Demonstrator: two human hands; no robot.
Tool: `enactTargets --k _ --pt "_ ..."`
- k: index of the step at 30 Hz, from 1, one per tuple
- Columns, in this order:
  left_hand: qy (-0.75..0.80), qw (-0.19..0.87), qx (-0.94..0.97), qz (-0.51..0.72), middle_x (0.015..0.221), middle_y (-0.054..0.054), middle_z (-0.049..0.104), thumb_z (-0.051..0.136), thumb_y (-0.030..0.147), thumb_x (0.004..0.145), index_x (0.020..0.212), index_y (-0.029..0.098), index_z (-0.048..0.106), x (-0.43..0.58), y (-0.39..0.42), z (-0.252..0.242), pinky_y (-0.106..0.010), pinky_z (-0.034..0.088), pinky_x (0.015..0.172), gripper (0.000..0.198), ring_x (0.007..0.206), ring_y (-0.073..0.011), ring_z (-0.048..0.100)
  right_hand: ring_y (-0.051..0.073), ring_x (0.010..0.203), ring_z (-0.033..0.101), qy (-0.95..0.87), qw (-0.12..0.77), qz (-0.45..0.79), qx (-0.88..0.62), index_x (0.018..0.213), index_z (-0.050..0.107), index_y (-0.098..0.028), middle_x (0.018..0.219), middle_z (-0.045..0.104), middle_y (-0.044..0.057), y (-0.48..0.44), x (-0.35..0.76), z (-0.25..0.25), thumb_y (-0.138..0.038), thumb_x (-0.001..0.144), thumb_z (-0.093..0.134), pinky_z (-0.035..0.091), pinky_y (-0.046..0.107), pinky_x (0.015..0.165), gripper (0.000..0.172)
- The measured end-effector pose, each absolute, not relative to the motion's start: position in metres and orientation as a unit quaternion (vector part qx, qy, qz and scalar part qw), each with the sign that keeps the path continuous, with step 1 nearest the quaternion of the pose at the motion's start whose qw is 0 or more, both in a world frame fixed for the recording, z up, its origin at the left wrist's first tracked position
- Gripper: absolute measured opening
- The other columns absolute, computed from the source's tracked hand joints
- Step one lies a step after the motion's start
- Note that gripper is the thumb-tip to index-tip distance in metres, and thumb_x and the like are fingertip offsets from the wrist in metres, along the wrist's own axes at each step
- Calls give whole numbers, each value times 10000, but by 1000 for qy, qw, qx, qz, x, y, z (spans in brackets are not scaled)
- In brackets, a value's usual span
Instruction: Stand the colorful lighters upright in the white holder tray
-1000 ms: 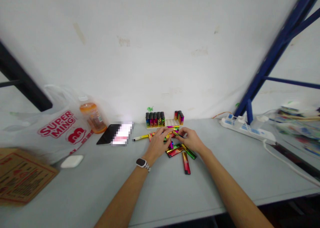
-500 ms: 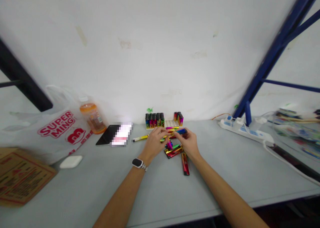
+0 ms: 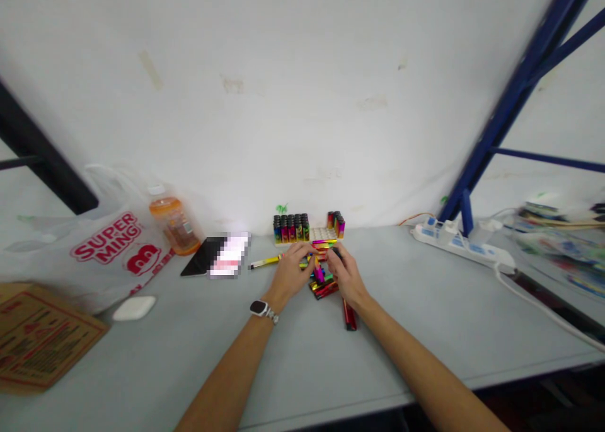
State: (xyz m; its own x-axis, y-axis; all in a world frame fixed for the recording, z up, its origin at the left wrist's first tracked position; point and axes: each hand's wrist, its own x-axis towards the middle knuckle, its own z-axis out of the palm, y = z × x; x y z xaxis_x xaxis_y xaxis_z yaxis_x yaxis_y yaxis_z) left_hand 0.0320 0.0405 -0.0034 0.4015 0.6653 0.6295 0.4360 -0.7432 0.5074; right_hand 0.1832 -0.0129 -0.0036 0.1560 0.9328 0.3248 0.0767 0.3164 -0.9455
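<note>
My left hand [image 3: 292, 272], with a watch on its wrist, has its fingertips closed at the upper end of a pink and yellow lighter [image 3: 319, 273]. Facing it, my right hand [image 3: 348, 273] pinches another lighter, whose dark end [image 3: 337, 253] shows above the fingers while the rest is mostly hidden. Beneath the hands lie several shiny lighters, among them a red and gold lighter [image 3: 326, 291] and a red lighter [image 3: 350, 317] by my right wrist. Behind, lighters with black tops [image 3: 292, 227] stand upright in rows on the left of a white tray [image 3: 323, 233]. A few more lighters [image 3: 337, 224] stand at its right end.
Left on the grey table [image 3: 198, 356] are a carton [image 3: 47, 337], a white case [image 3: 134, 308], a plastic bag [image 3: 113, 255], an orange bottle [image 3: 174, 224], a tablet [image 3: 205, 255] and a yellow pen [image 3: 265, 262]. A power strip [image 3: 460, 246] lies right, beside a blue frame post [image 3: 501, 123].
My right hand has drawn slightly left and turned; the blue lighter in it, lying sideways before, now shows only a dark end. My left hand stays nearly in place.
</note>
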Motion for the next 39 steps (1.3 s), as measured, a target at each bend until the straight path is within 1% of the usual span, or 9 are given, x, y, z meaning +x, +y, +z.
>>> enactTargets --k 2,4,7,11,16,26,33,36,39 --pt "326 140 825 440 1001 -68 672 563 142 880 932 189 671 33 41 -4 -372 499 912 129 996 -211 622 102 467 348 -524 607 401 -442 669 518 -204 536 417 -42 -13 181 -2 -656 881 427 278 243 447 508" --pt "322 145 824 443 1000 -68 674 561 132 877 940 189 674 33 41 -5 -371 502 908 141 990 -211 624 90 415 304 -502 610 435 -432 520 449 -204 452 349 -44 -12 179 -1 -683 875 397 234 249 419 598" --pt "323 151 824 441 1005 -68 674 558 135 881 948 192 677 33 42 -6 -372 502 906 148 992 -212 624 86 359 282 -469 620 450 -440 427 391 -218 380 298 -44 -11 178 -1 -669 862 408 208 251 388 627" --pt "323 152 824 440 1014 -65 670 554 137 885 952 197 675 33 42 -7 -374 499 910 150 997 -212 622 87 324 275 -444 637 453 -439 427 411 -225 356 299 -49 -13 173 2 -633 850 424 192 247 357 588" --pt "322 153 824 441 1005 -66 668 559 162 894 946 194 673 34 41 -7 -372 506 899 129 984 -211 626 79 343 297 -462 644 441 -421 447 436 -212 371 320 -51 -20 166 3 -570 856 450 207 238 371 543" --pt "317 159 824 442 1007 -61 664 561 154 888 944 204 672 34 41 -8 -366 509 893 134 984 -207 623 79 341 292 -442 648 467 -408 458 431 -213 377 302 -56 -20 166 2 -557 850 448 191 234 364 522" --pt "318 161 821 446 977 -59 667 560 121 875 935 200 677 34 39 -5 -364 500 886 153 964 -205 624 73 320 178 -385 629 581 -345 481 405 -226 365 237 -71 -13 170 -6 -670 855 387 117 234 340 581" --pt "318 160 819 450 972 -58 668 563 111 866 933 198 677 35 39 -5 -362 502 878 157 954 -204 628 72 324 170 -371 628 595 -337 486 406 -225 370 234 -73 -9 172 -8 -632 851 398 119 227 340 546" --pt "317 160 820 449 967 -58 671 563 111 865 935 198 679 36 39 -6 -363 501 877 161 954 -205 629 72 323 181 -368 628 578 -369 473 393 -226 371 238 -72 -8 174 -5 -568 843 410 137 222 335 504"
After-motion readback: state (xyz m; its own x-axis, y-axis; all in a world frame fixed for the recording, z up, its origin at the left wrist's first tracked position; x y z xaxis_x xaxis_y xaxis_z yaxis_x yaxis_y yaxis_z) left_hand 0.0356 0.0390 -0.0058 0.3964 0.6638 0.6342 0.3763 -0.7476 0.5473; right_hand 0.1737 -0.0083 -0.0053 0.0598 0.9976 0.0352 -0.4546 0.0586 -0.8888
